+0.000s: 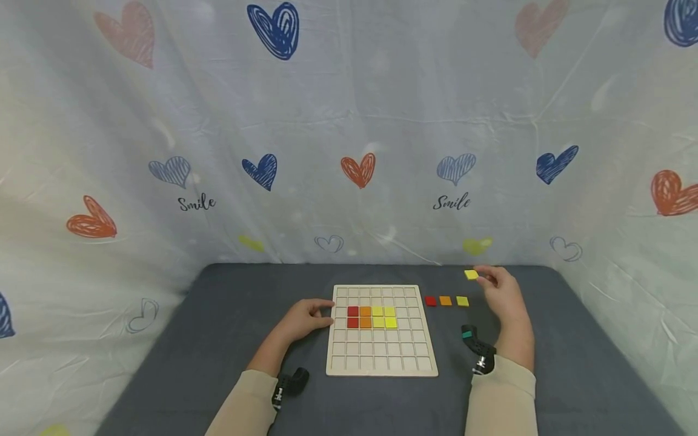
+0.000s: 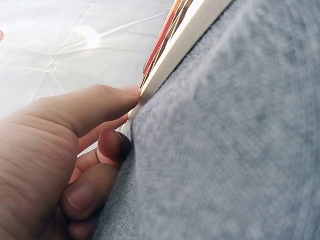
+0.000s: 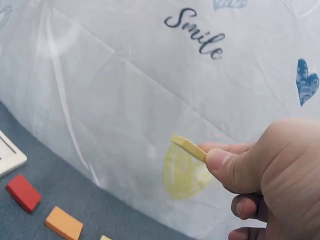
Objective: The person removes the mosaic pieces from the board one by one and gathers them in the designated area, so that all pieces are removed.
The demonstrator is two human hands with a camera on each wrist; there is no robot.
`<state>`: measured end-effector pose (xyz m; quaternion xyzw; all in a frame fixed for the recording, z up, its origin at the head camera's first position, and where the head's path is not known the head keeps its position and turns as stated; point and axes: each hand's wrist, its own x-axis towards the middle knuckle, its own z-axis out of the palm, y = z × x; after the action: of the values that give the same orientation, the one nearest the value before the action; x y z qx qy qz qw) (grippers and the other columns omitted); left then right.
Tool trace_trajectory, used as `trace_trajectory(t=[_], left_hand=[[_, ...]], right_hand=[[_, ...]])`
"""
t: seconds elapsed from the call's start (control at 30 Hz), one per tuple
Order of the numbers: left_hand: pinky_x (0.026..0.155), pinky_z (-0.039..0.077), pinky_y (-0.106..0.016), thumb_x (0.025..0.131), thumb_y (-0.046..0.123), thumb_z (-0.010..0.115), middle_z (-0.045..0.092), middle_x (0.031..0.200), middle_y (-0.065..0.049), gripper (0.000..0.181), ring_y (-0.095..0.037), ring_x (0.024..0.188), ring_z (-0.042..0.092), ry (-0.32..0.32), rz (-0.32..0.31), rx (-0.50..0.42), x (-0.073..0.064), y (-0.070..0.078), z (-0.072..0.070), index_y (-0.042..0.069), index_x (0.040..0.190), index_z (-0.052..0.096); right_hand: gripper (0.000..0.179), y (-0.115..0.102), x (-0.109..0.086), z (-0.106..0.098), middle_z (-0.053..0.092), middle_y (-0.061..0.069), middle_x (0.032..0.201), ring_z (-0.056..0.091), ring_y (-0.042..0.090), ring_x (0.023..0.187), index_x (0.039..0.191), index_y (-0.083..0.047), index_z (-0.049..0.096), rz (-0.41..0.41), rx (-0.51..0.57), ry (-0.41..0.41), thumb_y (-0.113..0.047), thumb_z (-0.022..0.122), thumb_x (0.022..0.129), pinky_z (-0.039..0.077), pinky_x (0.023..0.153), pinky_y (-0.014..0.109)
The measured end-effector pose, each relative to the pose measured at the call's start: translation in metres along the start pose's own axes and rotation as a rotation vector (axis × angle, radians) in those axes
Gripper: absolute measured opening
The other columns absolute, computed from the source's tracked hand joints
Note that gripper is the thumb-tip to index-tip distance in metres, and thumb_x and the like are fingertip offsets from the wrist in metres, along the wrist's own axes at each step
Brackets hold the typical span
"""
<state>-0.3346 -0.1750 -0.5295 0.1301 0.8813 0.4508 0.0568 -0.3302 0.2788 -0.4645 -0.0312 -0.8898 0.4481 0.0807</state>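
My right hand (image 1: 500,295) pinches a thin yellow tile (image 1: 471,275) between thumb and fingers, raised near the back of the table. The right wrist view shows this yellow tile (image 3: 192,149) gripped by one end, the rest sticking out. A pale wooden grid board (image 1: 382,364) lies in the middle. Red tiles (image 1: 352,312), orange tiles (image 1: 365,322) and yellow tiles (image 1: 384,317) form two rows in its cells. With thumb and fingertips, my left hand (image 1: 302,320) touches the board's left edge; the left wrist view has the board's side (image 2: 170,55) right at the thumb.
Between the board and my right hand, a red tile (image 1: 431,301), an orange tile (image 1: 445,300) and a yellow tile (image 1: 462,301) lie in a row on the dark grey table (image 1: 245,290). A white curtain (image 1: 338,109) printed with hearts hangs behind.
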Motion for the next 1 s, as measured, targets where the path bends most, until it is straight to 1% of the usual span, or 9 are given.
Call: trace_trajectory(t=[0.1,0.17,0.27,0.37,0.43,0.53,0.7,0.9,1.0], left_hand=[[0.056,0.040,-0.031,0.091,0.019,0.080,0.056,0.063,-0.001,0.044,-0.014,0.053,0.046,0.002,-0.003,-0.004,0.000,-0.001,0.000,0.008,0.133,0.070],[0.056,0.041,-0.031,0.091,0.018,0.080,0.056,0.063,-0.001,0.044,-0.013,0.053,0.046,0.005,-0.003,-0.001,0.001,-0.001,0.000,0.008,0.132,0.070],[0.056,0.041,-0.031,0.091,0.019,0.080,0.056,0.063,0.000,0.043,-0.013,0.053,0.046,0.007,0.001,0.002,0.001,-0.002,0.000,0.008,0.132,0.070],[0.056,0.041,-0.031,0.091,0.019,0.081,0.056,0.063,0.000,0.043,-0.013,0.053,0.046,0.007,0.010,0.006,0.001,-0.003,0.001,0.008,0.132,0.071],[0.056,0.041,-0.031,0.091,0.019,0.081,0.056,0.063,0.000,0.043,-0.013,0.053,0.046,0.007,0.013,0.008,0.001,-0.003,0.001,0.008,0.132,0.071],[0.056,0.041,-0.032,0.092,0.020,0.080,0.056,0.063,0.000,0.043,-0.014,0.053,0.045,0.005,0.017,0.009,0.001,-0.004,0.001,0.009,0.132,0.070],[0.056,0.041,-0.032,0.092,0.019,0.080,0.055,0.063,0.000,0.043,-0.014,0.053,0.045,0.002,0.014,0.009,0.002,-0.003,0.002,0.008,0.132,0.070],[0.056,0.041,-0.031,0.092,0.018,0.080,0.056,0.063,-0.001,0.043,-0.014,0.053,0.046,0.009,-0.006,0.000,0.001,0.000,0.001,0.008,0.132,0.070],[0.056,0.041,-0.031,0.092,0.018,0.080,0.055,0.064,0.000,0.043,-0.014,0.053,0.046,0.009,-0.003,0.003,0.001,0.000,0.002,0.007,0.132,0.070]], right_hand=[[0.039,0.009,0.001,0.001,0.044,0.030,0.137,0.043,0.045,0.123,0.145,0.005,0.051,0.036,-0.016,0.022,-0.012,0.046,0.110,0.038,0.097,0.061],[0.039,0.015,0.002,0.001,0.043,0.032,0.139,0.042,0.046,0.123,0.145,0.006,0.050,0.072,-0.019,0.021,-0.011,0.046,0.110,0.038,0.097,0.060],[0.040,0.027,0.003,0.001,0.040,0.035,0.144,0.041,0.048,0.128,0.145,0.007,0.050,0.131,-0.038,0.018,-0.010,0.045,0.110,0.036,0.101,0.061],[0.040,0.036,0.004,0.002,0.039,0.035,0.147,0.039,0.049,0.133,0.145,0.007,0.051,0.200,-0.058,0.010,-0.010,0.045,0.109,0.034,0.106,0.062],[0.039,0.040,0.005,0.005,0.041,0.035,0.146,0.040,0.048,0.133,0.144,0.007,0.051,0.242,-0.073,0.002,-0.010,0.045,0.109,0.033,0.107,0.062],[0.039,0.045,0.007,0.009,0.043,0.034,0.143,0.043,0.047,0.129,0.142,0.009,0.052,0.284,-0.087,0.000,-0.009,0.046,0.108,0.035,0.106,0.061],[0.038,0.050,0.009,0.015,0.046,0.034,0.142,0.045,0.049,0.130,0.140,0.009,0.055,0.304,-0.126,0.017,-0.007,0.047,0.107,0.038,0.104,0.060],[0.033,0.049,0.009,0.020,0.054,0.033,0.132,0.051,0.049,0.121,0.134,0.009,0.061,0.304,-0.173,0.070,-0.003,0.053,0.104,0.042,0.099,0.059],[0.031,0.048,0.008,0.022,0.055,0.034,0.131,0.051,0.050,0.121,0.131,0.010,0.062,0.301,-0.185,0.089,-0.001,0.054,0.103,0.042,0.099,0.059]])
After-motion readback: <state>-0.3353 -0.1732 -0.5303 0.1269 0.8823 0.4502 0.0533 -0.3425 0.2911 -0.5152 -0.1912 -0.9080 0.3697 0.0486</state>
